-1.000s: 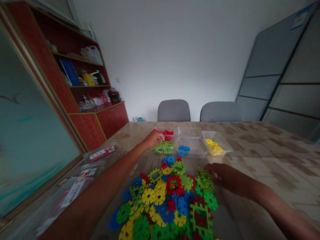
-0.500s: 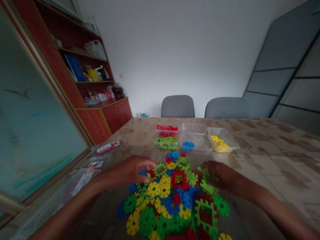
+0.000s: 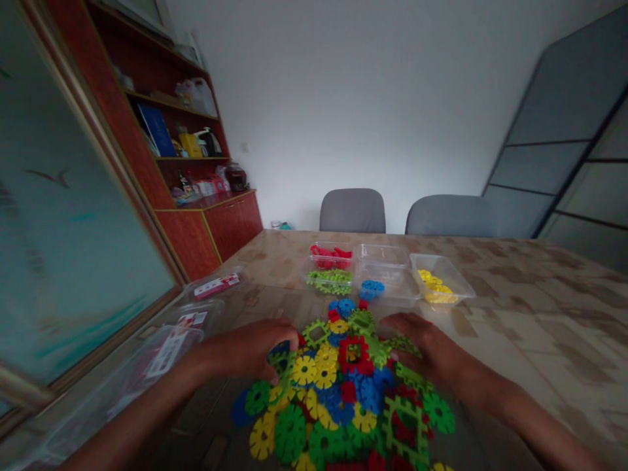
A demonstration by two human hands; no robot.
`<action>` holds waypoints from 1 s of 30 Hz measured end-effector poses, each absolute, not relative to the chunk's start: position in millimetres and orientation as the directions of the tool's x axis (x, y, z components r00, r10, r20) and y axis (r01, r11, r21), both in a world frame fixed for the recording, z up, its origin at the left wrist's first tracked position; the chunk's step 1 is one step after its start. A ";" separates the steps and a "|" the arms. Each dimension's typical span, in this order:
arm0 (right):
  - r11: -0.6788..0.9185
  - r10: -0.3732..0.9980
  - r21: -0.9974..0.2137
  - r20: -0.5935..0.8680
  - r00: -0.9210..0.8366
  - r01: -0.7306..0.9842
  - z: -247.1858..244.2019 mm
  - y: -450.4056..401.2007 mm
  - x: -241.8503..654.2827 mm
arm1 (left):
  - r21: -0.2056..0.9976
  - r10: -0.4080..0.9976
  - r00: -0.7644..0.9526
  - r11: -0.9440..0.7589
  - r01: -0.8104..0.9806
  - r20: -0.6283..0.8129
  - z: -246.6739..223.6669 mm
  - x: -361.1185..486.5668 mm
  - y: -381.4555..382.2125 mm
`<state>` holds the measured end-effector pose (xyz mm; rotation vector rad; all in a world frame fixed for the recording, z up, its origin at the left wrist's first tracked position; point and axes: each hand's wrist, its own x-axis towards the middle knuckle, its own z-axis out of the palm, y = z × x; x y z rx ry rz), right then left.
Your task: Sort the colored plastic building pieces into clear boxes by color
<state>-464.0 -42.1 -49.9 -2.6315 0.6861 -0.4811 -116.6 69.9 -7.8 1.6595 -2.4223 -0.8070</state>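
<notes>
A heap of plastic interlocking building pieces (image 3: pixel 314 373) lies before me: notched discs in yellow, blue and green, and toothed square frames in red and light green. At the heap's left edge, my left hand (image 3: pixel 262 347) curves with thumb and fingers apart around a dark green toothed piece (image 3: pixel 280 361), not closed on it. On the right side, my right hand (image 3: pixel 419 340) reaches over light green pieces (image 3: pixel 409 376), its fingers apart; its fingertips are close to or touching them. A red square frame (image 3: pixel 354 355) sits mid-heap between both hands.
Behind the heap stand clear plastic tubs: one divided tub (image 3: pixel 330 265) with red and light green pieces, another tub (image 3: pixel 387 271) with blue pieces at its front, and a third (image 3: pixel 441 281) with yellow ones. Clear lids (image 3: pixel 216 286) lie at left. Grey chairs (image 3: pixel 352 210) stand beyond.
My left hand has lowered slightly toward the heap's left edge. The right hand has shifted slightly, with its fingers spread wider. The whole view has moved a little.
</notes>
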 end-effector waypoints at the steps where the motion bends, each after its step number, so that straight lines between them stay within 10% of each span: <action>1: -0.817 -0.499 -0.446 0.230 0.836 -0.365 -51.4 -37.1 -460.2 | 0.478 -0.897 -0.383 0.242 -0.845 -0.223 -6.5 -117.1 70.2; 30: -0.833 -0.434 -0.525 0.420 0.797 -0.176 -43.3 -28.8 -439.7 | 0.594 -0.914 -0.357 0.398 -0.699 0.192 -31.9 -210.6 5.6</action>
